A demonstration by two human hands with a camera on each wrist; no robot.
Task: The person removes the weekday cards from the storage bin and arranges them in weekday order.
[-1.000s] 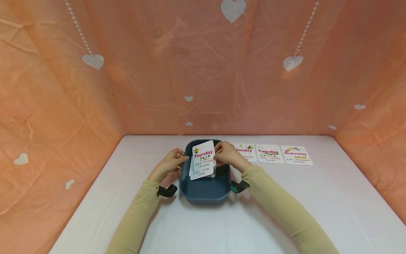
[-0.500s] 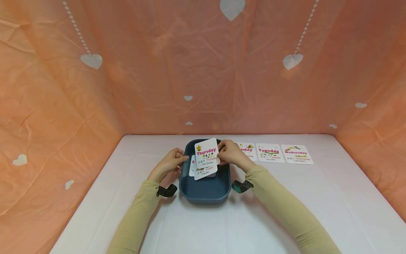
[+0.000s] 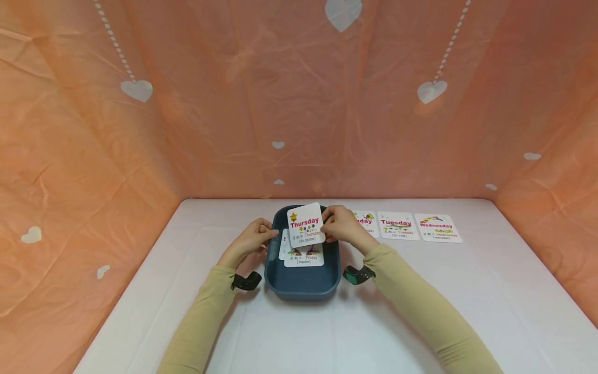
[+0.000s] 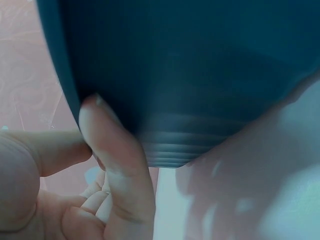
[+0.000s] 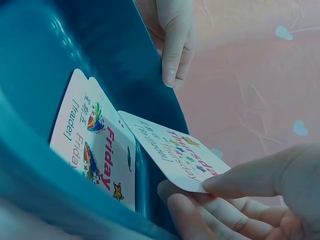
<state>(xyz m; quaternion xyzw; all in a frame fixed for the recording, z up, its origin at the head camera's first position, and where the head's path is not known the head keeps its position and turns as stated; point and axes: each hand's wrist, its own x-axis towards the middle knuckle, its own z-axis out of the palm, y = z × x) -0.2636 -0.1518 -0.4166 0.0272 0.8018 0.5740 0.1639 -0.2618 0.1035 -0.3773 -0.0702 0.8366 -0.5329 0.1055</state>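
Observation:
My right hand [image 3: 343,227] pinches a white "Thursday" card [image 3: 304,225] between thumb and fingers at its right edge, holding it tilted over the blue tray [image 3: 301,284]. Below it a "Friday" card [image 3: 304,258] lies in the tray, overlapping another card whose face is mostly covered. In the right wrist view the Thursday card [image 5: 167,147] stands apart from the Friday card [image 5: 100,145]. On the tray's left side my left hand [image 3: 249,241] grips the rim; the left wrist view has its thumb [image 4: 110,135] on the tray wall [image 4: 175,75].
Right of the tray, a row of cards lies along the back of the white table [image 3: 299,343]: Monday [image 3: 365,223], partly behind my right hand, then Tuesday [image 3: 398,226] and Wednesday [image 3: 438,228]. An orange cloth [image 3: 299,104] with white hearts walls in the back and sides.
The Thursday card has shifted slightly right and up with my right hand. The Friday card, tilted beneath it before, has dropped level into the tray. My left hand stays on the rim.

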